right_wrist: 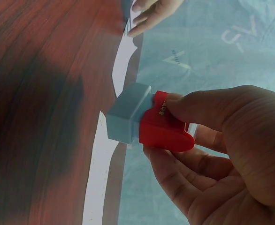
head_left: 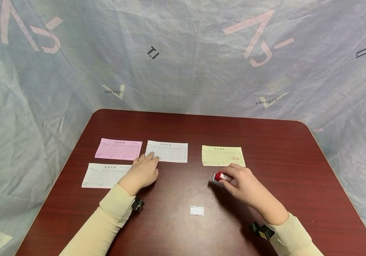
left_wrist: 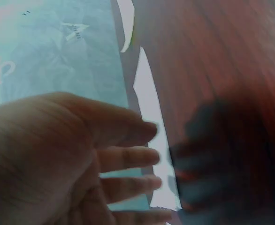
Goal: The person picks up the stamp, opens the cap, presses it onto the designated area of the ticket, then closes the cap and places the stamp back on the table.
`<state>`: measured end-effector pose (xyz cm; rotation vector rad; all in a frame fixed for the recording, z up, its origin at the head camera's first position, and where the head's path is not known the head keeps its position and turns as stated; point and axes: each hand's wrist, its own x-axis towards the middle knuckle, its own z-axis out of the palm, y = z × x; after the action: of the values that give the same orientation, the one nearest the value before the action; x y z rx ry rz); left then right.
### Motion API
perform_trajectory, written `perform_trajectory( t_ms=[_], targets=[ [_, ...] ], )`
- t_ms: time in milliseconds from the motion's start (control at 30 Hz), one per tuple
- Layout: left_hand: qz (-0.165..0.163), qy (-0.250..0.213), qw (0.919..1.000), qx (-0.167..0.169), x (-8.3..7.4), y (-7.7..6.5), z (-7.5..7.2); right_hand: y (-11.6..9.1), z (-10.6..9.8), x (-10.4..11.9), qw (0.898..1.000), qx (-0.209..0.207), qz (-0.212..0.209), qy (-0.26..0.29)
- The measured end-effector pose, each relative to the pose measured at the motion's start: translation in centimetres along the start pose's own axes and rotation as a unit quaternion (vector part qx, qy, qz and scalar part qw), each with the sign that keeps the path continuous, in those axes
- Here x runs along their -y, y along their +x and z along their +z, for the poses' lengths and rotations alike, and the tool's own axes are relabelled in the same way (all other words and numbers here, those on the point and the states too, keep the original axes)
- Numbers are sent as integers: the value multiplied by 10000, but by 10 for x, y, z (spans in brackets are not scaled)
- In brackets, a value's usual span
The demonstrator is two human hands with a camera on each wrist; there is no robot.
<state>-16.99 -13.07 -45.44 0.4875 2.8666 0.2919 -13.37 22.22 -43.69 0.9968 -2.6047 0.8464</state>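
Observation:
My right hand pinches a red-handled stamp between thumb and fingers, just on the near side of a yellow form slip. In the right wrist view the stamp's grey-blue rectangular base points away from the palm, apparently off the table. A small red printed mark shows on the yellow slip's right part. With fingers extended, my left hand reaches over the left edge of a white form slip; the left wrist view cannot settle whether its fingertips touch the paper.
Left of that slip lies a pink form slip. Another white slip is below it, partly covered by the left hand. A small white rectangle with a dark border lies near the front of the reddish-brown table. Printed grey sheeting surrounds the table.

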Motion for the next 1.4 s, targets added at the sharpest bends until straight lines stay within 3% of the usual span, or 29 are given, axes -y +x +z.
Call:
perform_trajectory(
  t_ms=[533, 867, 1400],
  targets=[
    [324, 315, 9985, -314, 1, 1, 10, 0, 2, 2, 10000, -32, -22, -2],
    [271, 146, 9991, -303, -10, -1, 11, 3, 2, 4, 10000, 45, 63, 42],
    [413, 296, 9978, -437, -14, -4, 20, 7, 1, 6, 9998, 79, 134, 155]
  ],
)
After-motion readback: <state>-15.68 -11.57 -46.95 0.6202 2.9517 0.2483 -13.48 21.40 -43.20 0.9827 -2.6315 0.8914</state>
